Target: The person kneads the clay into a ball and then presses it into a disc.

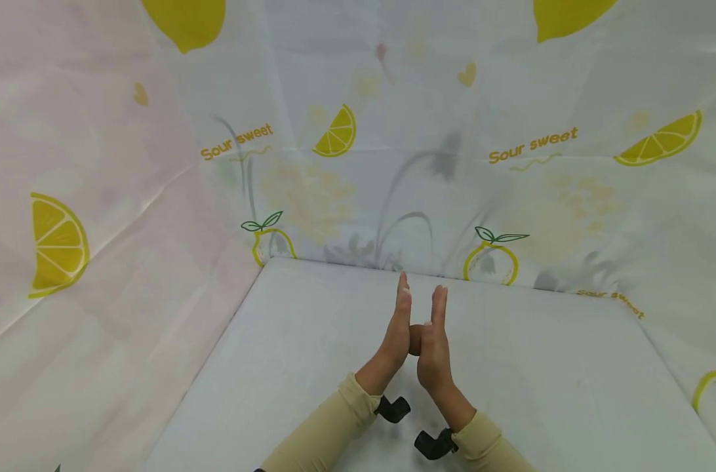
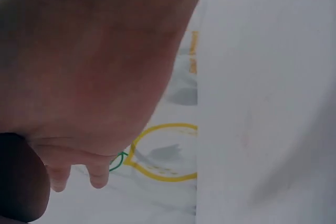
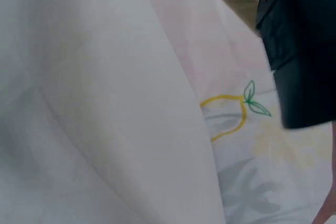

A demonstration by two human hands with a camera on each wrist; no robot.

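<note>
A brown ball sits between the palms of the two hands, above the white table. The left hand stands on the ball's left side, its fingers straight and pointing away. Facing it, the right hand touches the ball from the right, also with straight fingers. In the left wrist view the right hand fills the upper left, and the ball shows dark below it, cut by the frame edge. Only a sliver of the left hand appears in the right wrist view; the ball is out of that frame.
Black wrist-worn cameras sit at the left wrist and the right wrist, close to each other. The white table meets a lemon-printed curtain at the back and both sides. Light yellow sleeves cover the forearms.
</note>
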